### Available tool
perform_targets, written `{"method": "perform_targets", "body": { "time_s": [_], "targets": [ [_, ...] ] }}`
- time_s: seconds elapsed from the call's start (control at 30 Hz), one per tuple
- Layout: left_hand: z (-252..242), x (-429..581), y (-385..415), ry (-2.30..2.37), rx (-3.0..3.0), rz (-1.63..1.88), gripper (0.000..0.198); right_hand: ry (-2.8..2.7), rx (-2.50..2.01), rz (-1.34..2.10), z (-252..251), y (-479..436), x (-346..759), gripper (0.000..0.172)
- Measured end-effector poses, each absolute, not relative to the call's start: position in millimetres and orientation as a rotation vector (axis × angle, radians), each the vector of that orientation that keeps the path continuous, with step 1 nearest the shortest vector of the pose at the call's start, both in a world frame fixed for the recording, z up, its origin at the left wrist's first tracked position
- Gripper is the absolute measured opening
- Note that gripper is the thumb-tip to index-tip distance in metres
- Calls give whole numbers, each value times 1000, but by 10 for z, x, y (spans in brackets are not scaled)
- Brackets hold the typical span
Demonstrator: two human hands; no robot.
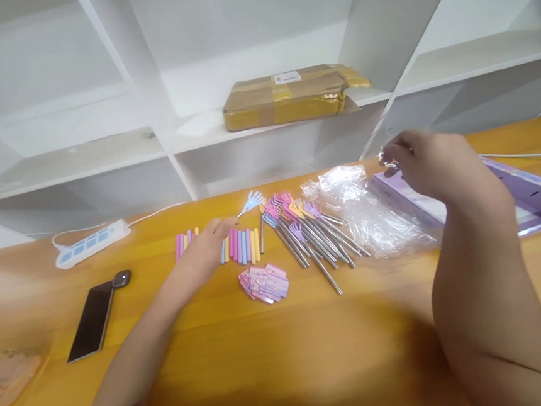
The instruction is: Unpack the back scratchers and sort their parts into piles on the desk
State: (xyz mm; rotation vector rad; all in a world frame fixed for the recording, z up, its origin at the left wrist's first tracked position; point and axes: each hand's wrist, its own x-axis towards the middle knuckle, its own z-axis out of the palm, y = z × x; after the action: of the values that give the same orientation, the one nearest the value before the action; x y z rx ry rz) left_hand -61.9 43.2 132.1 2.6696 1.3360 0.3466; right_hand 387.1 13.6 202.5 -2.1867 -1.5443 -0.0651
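My left hand point(205, 243) is closed over the row of coloured tubes point(243, 246). The thin stem of a blue hand-shaped back scratcher point(253, 201) runs to its fingertips. My right hand point(421, 161) is raised at the right, its fingers pinched on shiny clear plastic point(388, 156), seemingly a bag, mostly hidden by the hand. Between the hands lies a heap of metal-rod back scratchers point(318, 240) with pink, orange, purple and blue hand heads. Clear plastic bags point(364, 217) are piled to their right. Small pink printed cards point(264, 284) lie in front of the tubes.
A purple open box point(529, 190) stands behind my right arm. At the left are a power strip point(94, 242), a phone point(91, 323) and a small dark object point(122, 278). A taped carton point(289, 97) rests on the white shelf behind; an orange package point(9, 381) lies lower left.
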Motion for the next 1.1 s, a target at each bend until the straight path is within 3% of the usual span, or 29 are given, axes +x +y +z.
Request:
{"method": "perform_targets", "body": {
  "time_s": [0.13,0.3,0.37,0.47,0.53,0.67,0.8,0.97,1.1],
  "targets": [
    [1334,-511,386,1152,2507,473,35,-1581,-1474,359,2201,-256,3251,15],
    [1415,-355,150,861,2189,415,37,-1663,-912,838,2039,-501,2579,28],
    [1399,-325,62,765,2075,415,47,-1729,-879,909,1931,-486,2368,30],
    [1303,-285,-13,722,1894,522,63,-1830,-908,796,1750,-388,2103,16],
    [1236,-255,-22,754,1827,596,53,-1885,-929,606,1632,-316,1976,10],
    [1232,-220,26,843,1820,741,37,-1942,-874,368,1483,-219,1893,15],
    [1350,-245,73,933,1891,833,30,-1820,-983,573,1426,-93,1962,30],
    [1333,-254,34,909,1863,671,32,-1571,-934,1135,1299,67,1941,34],
    [1245,-222,-12,832,1673,540,38,-1542,-925,1188,1210,79,1865,39]
  ]
}}
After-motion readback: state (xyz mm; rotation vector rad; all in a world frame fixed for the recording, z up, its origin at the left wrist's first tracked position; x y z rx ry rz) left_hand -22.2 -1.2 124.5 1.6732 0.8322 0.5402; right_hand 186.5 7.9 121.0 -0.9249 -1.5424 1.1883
